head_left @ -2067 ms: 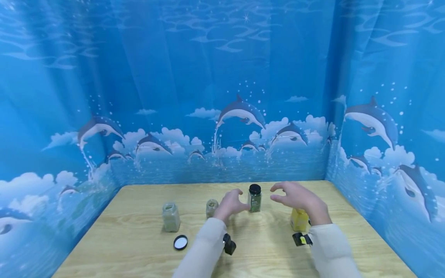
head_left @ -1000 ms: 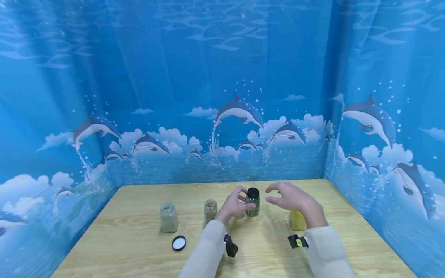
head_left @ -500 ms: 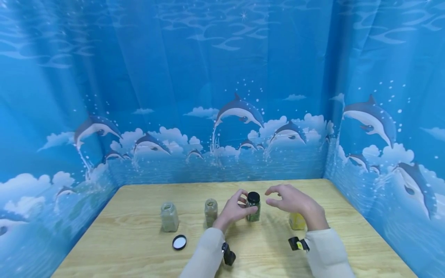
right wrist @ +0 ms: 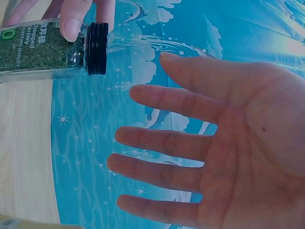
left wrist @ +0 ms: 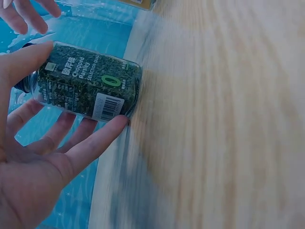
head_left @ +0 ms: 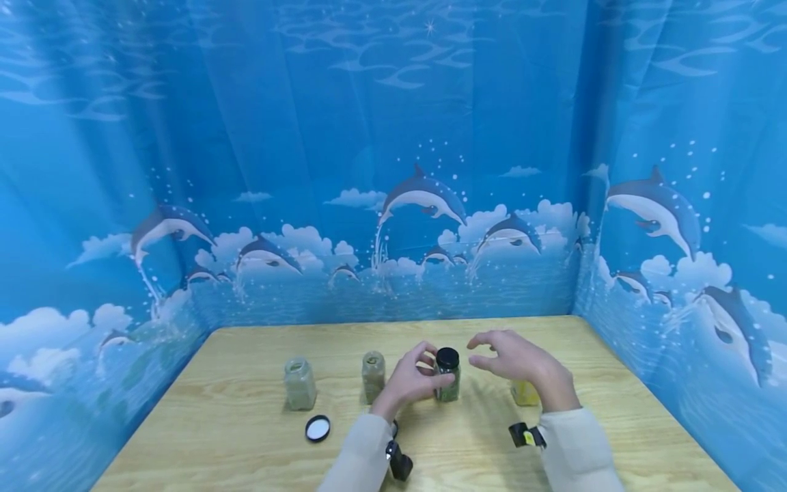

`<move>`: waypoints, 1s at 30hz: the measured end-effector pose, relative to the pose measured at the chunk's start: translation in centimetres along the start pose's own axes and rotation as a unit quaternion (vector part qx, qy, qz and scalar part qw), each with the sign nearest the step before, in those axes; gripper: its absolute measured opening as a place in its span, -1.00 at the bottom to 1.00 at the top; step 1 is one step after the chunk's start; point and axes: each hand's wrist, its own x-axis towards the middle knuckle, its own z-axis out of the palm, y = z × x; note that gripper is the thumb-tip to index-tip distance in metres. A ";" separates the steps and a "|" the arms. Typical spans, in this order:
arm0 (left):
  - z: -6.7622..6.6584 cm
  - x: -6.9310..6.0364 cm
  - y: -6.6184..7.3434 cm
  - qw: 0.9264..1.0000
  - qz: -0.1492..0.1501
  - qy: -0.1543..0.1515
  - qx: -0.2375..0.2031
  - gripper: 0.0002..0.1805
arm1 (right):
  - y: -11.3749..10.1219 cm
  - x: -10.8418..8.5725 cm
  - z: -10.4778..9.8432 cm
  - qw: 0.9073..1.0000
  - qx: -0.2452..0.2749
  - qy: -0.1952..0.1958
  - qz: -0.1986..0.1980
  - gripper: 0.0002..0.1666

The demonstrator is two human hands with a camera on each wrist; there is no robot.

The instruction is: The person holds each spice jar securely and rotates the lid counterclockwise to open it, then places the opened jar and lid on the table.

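In the head view my left hand [head_left: 413, 377] holds a glass jar of chopped parsley [head_left: 447, 388] with a black screw lid [head_left: 447, 357]. The jar stands upright on the wooden table. In the left wrist view the thumb presses the near side of the parsley jar [left wrist: 88, 81], and the fingers lie around its other side. My right hand [head_left: 519, 359] hovers to the right of the jar, apart from it. In the right wrist view the right hand [right wrist: 224, 143] has its fingers spread with nothing in them; the black lid [right wrist: 97, 49] is across from the thumb.
Two open glass jars, a larger jar [head_left: 300, 385] and a smaller jar [head_left: 373, 377], stand left of my left hand. A loose black-rimmed lid [head_left: 318, 428] lies in front of them. Partly behind my right wrist is a yellow container [head_left: 525, 393]. Dolphin-printed curtains [head_left: 393, 171] surround the table [head_left: 233, 410].
My left hand has taken hold of the parsley jar and brought it nearer to me across the table. My right hand has shifted slightly left and nearer, staying off the jar.
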 end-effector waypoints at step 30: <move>-0.4 -2.9 -0.1 0.996 -0.016 -0.052 -0.068 -0.62 | -1.9 -0.3 1.1 0.999 -0.006 -0.012 -0.041 -0.62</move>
